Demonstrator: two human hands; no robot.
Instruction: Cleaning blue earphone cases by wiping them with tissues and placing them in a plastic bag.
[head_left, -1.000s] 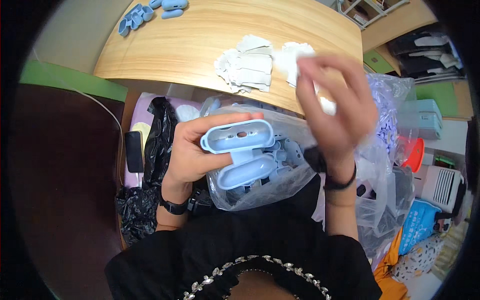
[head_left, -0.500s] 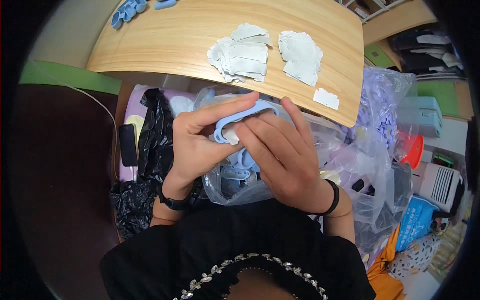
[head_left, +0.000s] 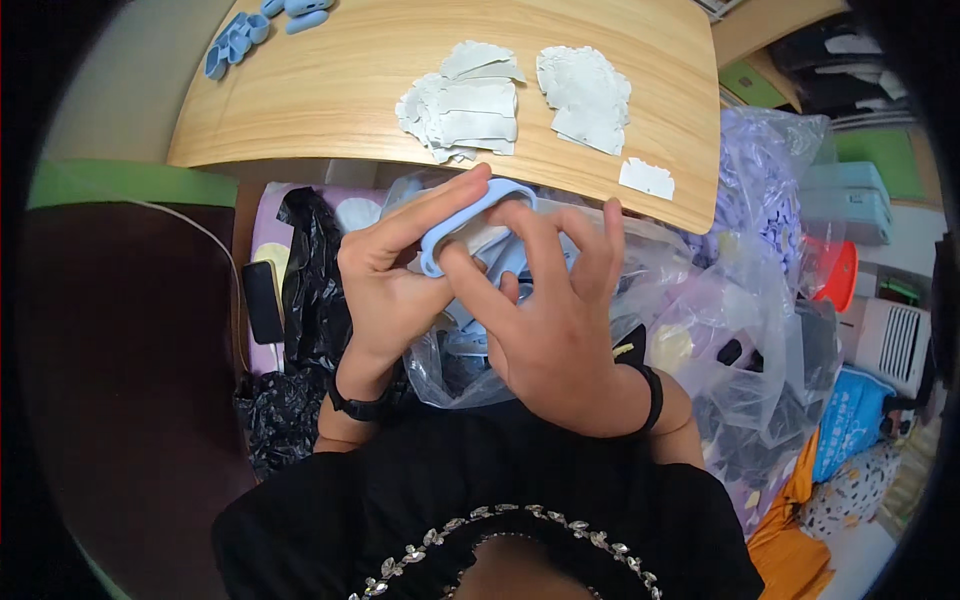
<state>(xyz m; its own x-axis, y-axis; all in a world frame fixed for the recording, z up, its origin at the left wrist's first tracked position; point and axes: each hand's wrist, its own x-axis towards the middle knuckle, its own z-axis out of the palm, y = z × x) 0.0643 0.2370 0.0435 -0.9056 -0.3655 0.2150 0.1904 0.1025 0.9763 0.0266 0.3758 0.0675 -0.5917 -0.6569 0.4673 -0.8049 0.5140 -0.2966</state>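
My left hand [head_left: 392, 268] is wrapped round a light blue soft case [head_left: 431, 243], with its open mouth facing up. Inside that mouth lies a white paper-like piece [head_left: 483, 238]. The index finger and thumb of my right hand [head_left: 560, 335] reach into the opening and press on the white piece, while the other fingers stay spread outside. Just below both hands, a clear plastic bag [head_left: 432, 372] holds more light blue pieces, partly hidden by my hands.
On the wooden table [head_left: 320, 100] lie two stacks of white cut sheets [head_left: 478, 112] [head_left: 588, 100] and a single white piece [head_left: 648, 178]. Blue cases [head_left: 238, 42] sit at its far left. A phone [head_left: 264, 302] and black plastic bag [head_left: 318, 290] are at left, a purple-filled bag [head_left: 755, 185] at right.
My right hand's fingers have gone from lying together over the opening to bent and spread, with index finger and thumb inside. The white piece sits deeper in the case. The view has shifted slightly.
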